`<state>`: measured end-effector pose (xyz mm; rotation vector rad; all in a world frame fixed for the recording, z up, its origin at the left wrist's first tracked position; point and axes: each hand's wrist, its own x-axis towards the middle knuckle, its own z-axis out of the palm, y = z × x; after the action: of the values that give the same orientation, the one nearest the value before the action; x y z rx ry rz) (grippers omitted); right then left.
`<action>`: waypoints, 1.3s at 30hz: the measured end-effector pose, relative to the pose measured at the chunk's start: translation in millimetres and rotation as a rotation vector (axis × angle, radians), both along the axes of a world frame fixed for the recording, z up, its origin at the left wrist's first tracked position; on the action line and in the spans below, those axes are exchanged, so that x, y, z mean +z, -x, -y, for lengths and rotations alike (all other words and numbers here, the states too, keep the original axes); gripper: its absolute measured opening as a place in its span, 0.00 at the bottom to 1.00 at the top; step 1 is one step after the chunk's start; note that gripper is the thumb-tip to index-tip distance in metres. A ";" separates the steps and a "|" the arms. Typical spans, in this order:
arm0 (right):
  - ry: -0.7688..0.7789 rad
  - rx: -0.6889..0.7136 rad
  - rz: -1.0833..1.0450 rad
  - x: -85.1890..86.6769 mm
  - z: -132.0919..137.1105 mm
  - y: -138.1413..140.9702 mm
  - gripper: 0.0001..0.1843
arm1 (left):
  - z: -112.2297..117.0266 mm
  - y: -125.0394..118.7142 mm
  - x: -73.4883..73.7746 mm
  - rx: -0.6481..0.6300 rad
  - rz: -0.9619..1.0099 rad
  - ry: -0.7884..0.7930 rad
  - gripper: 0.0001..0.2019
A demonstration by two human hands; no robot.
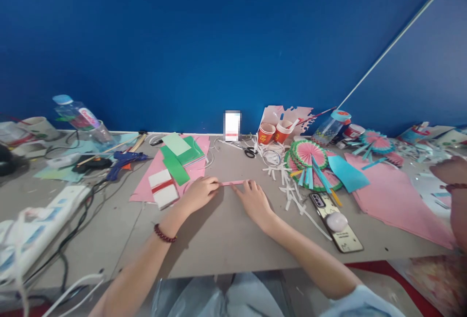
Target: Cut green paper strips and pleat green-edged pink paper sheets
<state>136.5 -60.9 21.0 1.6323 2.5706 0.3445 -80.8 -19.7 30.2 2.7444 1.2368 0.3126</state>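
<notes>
A narrow pink paper strip lies level above the grey table, stretched between my two hands. My left hand has its fingers closed on the strip's left end. At the other end my right hand has its fingertips bent down on the strip, the thumb side reaching in beneath it. Left of my left hand sit pink paper sheets, with green paper and a white stack with a red band on top. White paper scraps are strewn to the right of my right hand.
On the right are watermelon-patterned paper fans, a phone with a white case on it, and large pink paper. Red cups and scissors stand behind. Leftward lie a blue glue gun and a power strip. Another person's hand is far right.
</notes>
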 end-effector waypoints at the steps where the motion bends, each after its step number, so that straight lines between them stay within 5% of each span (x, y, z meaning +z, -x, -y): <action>1: -0.008 -0.001 0.002 -0.2 0.2 -0.2 0.30 | -0.8 0.7 -0.3 -0.006 -0.004 -0.003 0.14; 14: -0.030 0.007 -0.048 -3.9 1.5 -2.8 0.24 | 1.2 -2.7 -11.8 -0.044 -0.066 -0.058 0.16; 39: -0.012 0.012 -0.058 -4.1 0.6 -5.3 0.25 | 1.1 -1.2 -2.6 0.007 -0.006 -0.011 0.14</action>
<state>141.8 -61.5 16.9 1.6564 2.6262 0.3191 -79.6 -20.8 27.6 2.7530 1.2509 0.3130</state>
